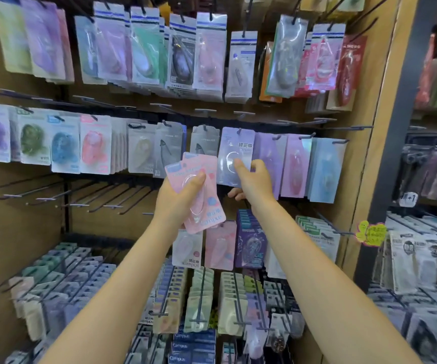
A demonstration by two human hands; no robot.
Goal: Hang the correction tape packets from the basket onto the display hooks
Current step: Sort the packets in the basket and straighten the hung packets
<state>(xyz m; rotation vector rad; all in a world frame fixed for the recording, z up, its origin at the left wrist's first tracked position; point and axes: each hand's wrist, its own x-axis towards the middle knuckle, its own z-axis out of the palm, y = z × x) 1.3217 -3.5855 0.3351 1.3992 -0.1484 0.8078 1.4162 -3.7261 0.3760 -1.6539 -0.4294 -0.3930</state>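
Note:
My left hand [178, 195] grips a small stack of pink correction tape packets [199, 179], thumb across the clear blister, held up in front of the middle row of the display. My right hand [251, 179] pinches a lavender packet [234, 151] by its lower part; the packet's top hole sits at a hook [239, 130] in the middle row. More lavender, pink and blue packets [296, 166] hang to its right. No basket is in view.
A pegboard wall full of hanging packets fills the view. Several bare hooks [54, 195] jut out at the left below the middle row. Lower rows of packets [201, 298] crowd under my arms. A wooden post [375, 127] and another rack [427, 245] stand to the right.

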